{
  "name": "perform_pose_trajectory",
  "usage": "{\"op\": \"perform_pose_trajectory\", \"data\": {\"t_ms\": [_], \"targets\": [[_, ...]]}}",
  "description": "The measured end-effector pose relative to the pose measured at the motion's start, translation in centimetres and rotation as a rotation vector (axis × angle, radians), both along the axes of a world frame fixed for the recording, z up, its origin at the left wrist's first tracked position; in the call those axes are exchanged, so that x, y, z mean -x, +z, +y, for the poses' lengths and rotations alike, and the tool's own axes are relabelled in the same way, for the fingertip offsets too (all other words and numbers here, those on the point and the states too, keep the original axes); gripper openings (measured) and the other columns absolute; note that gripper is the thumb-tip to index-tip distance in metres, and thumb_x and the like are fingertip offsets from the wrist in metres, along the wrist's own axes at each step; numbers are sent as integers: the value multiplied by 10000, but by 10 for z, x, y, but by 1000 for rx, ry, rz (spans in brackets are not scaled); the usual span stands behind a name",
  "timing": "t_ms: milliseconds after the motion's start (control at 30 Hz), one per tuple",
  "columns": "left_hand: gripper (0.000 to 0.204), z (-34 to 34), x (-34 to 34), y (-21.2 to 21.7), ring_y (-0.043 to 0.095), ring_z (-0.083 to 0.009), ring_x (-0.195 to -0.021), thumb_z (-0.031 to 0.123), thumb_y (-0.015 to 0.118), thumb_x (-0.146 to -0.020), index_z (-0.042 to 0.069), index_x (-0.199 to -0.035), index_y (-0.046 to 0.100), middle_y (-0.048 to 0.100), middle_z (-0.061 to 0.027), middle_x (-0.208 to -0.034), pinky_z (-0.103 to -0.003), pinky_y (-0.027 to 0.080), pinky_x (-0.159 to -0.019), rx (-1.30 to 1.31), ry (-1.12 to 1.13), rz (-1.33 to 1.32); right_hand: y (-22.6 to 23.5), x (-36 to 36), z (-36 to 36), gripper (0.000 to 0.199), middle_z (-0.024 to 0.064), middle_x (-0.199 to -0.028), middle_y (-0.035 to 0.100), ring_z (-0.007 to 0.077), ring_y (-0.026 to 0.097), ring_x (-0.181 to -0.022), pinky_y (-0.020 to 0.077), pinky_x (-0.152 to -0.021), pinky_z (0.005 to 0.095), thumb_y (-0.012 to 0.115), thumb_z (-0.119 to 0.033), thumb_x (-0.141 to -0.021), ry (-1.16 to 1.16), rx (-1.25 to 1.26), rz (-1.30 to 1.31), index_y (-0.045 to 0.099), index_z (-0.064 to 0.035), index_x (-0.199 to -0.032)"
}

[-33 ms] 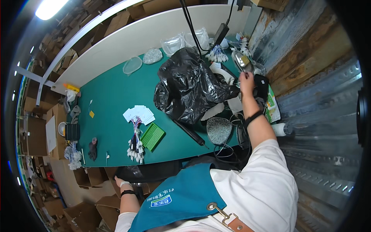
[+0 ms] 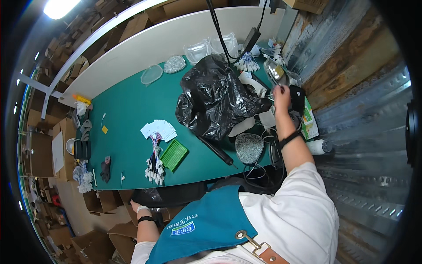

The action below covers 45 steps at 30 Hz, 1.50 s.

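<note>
Rightward, right hand [image 2: 281, 94] touching white cable [image 2: 269, 96]

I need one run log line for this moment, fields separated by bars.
right hand: reaching beside black plastic bag | left hand: below green table edge | grip: unclear

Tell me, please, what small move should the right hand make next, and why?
Probably lift the thin white piece clear: the right hand is raised at the table's far end, pinching it beside the black plastic bag. The left hand hangs below the table edge, idle.
</note>
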<state>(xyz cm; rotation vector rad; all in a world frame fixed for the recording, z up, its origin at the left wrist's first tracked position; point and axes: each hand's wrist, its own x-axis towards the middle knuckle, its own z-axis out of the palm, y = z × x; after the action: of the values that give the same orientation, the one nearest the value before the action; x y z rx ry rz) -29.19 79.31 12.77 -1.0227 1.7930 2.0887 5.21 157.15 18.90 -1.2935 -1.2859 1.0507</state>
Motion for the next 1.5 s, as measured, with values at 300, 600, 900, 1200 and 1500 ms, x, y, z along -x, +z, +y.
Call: {"op": "perform_pose_trajectory", "data": {"t_ms": [300,600,900,1200,1500], "targets": [[592,15,-8,9,621,-299,-987,414,501,-898,-113,-1150,596,629,-202,-1150,-398,498,-870,100,-45,33,73,-45,-147,263,109,-929,597,178,606,-828,529,-769,306,539,-223,-981,-23,58,420,487,-29,-1150],[589,28,-17,25,597,-325,-1014,356,515,-862,-137,-1179,567,604,-226,-1184,-397,462,-904,239,-54,62,48,-78,-210,364,84,-844,589,168,602,-723,506,-602,284,554,-416,-952,-92,357,292,538,-79,-1088],[645,-7,-5,0,586,-381,-1043,379,529,-845,-193,-1141,549,602,-293,-1169,-391,423,-932,346,-138,83,24,-64,-170,326,44,-700,539,135,535,-523,407,-415,228,574,-351,-943,3,277,-49,591,-28,-981],[640,-14,7,-8,592,-380,-1044,397,521,-847,-172,-1137,571,619,-289,-1142,-403,422,-924,446,-366,10,-11,-32,-106,209,66,-988,558,216,552,-840,470,-631,346,564,-193,-906,-293,633,229,571,-70,-1075],[639,-6,14,-24,621,-312,-950,441,554,-857,-148,-1098,601,645,-233,-1102,-380,460,-846,267,-289,-15,-6,-8,-138,134,32,-732,540,160,518,-609,440,-602,294,509,-120,-899,-55,263,33,602,-29,-930]]}}
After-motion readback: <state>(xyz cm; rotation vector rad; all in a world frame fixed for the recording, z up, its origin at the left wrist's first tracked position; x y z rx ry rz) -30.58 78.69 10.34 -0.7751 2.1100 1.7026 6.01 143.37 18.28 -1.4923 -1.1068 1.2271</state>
